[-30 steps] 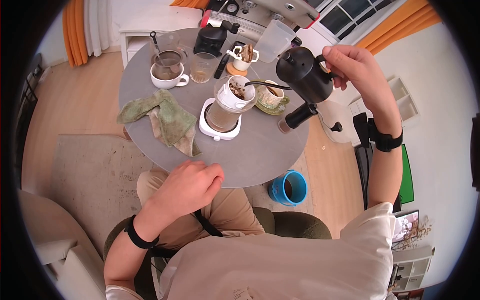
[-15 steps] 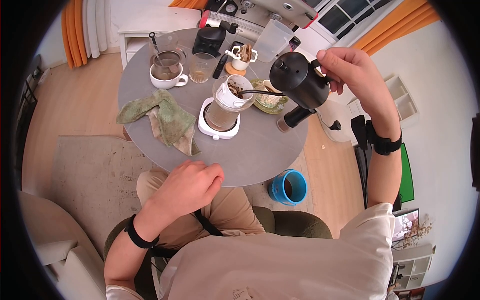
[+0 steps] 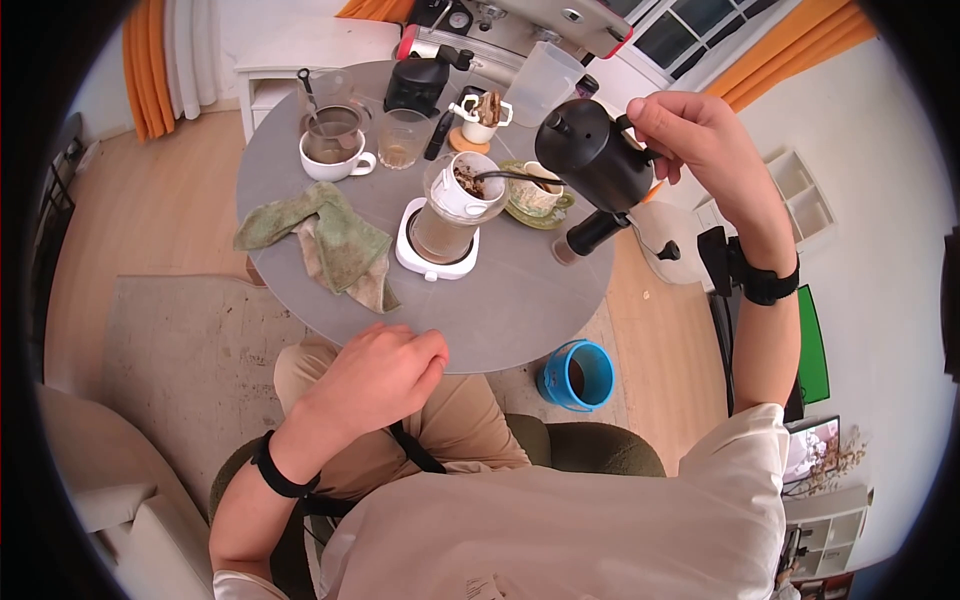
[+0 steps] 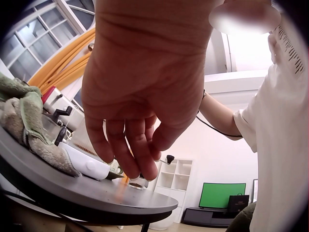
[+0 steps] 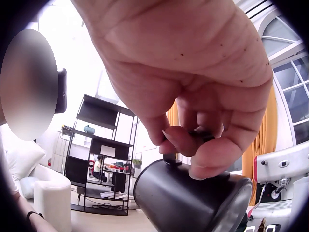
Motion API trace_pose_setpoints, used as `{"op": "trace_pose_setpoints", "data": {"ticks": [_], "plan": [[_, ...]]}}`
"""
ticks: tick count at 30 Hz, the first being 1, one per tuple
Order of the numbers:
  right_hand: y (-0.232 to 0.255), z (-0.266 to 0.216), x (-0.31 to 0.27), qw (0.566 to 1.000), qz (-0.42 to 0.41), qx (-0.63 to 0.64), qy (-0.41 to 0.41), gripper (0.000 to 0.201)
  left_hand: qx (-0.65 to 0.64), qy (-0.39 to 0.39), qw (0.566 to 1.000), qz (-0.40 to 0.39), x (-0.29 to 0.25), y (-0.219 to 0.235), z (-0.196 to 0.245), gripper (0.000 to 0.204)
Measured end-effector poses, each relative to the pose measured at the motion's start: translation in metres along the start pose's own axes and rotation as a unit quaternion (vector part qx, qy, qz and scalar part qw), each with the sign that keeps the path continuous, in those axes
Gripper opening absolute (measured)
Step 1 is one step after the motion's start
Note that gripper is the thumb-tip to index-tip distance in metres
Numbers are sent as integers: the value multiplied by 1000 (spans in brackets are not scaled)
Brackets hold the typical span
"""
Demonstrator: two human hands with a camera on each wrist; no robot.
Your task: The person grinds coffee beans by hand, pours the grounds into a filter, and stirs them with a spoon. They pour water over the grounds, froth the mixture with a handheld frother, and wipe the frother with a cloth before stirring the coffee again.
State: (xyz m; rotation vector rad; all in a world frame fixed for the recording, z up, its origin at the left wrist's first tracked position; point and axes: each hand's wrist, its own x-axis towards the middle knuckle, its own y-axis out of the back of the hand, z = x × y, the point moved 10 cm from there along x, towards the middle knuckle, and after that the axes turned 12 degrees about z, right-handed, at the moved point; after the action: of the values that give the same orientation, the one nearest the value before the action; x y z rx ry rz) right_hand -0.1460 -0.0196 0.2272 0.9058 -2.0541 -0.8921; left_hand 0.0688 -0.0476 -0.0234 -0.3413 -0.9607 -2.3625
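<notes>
My right hand (image 3: 690, 140) grips the handle of a black gooseneck kettle (image 3: 595, 155), tilted so its thin spout reaches over the white dripper (image 3: 462, 197) holding dark grounds. Under the dripper, a glass server (image 3: 440, 232) with brownish liquid stands on a white scale (image 3: 466, 266). In the right wrist view, the fingers (image 5: 212, 157) curl round the handle above the kettle body (image 5: 188, 198). My left hand (image 3: 385, 375) hangs over my lap by the table's near edge, fingers loosely curled and holding nothing; the left wrist view shows it (image 4: 145, 92) empty too.
A green cloth (image 3: 335, 240) lies left of the scale. Behind are a white cup with a strainer (image 3: 333, 148), a glass (image 3: 403, 140) and a small white pot (image 3: 480, 125). A patterned cup (image 3: 535, 197) and a black-handled tool (image 3: 595, 235) stand right; a blue bucket (image 3: 582, 375) is on the floor.
The kettle and my right hand have shifted slightly left, and the spout tip has moved from the dripper's right rim to above the grounds. My left hand stays in place.
</notes>
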Motion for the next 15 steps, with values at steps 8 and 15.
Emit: {"op": "trace_pose_setpoints", "data": {"ticks": [8,15], "plan": [[-7,0,3,1000,-1,-21,-2,46,0,-1,1000,7,-1,0,-2,7],[2,6,1,1000,-8,-11,6,46,2,-5,1000,4,-1,-3,-3,7]]}}
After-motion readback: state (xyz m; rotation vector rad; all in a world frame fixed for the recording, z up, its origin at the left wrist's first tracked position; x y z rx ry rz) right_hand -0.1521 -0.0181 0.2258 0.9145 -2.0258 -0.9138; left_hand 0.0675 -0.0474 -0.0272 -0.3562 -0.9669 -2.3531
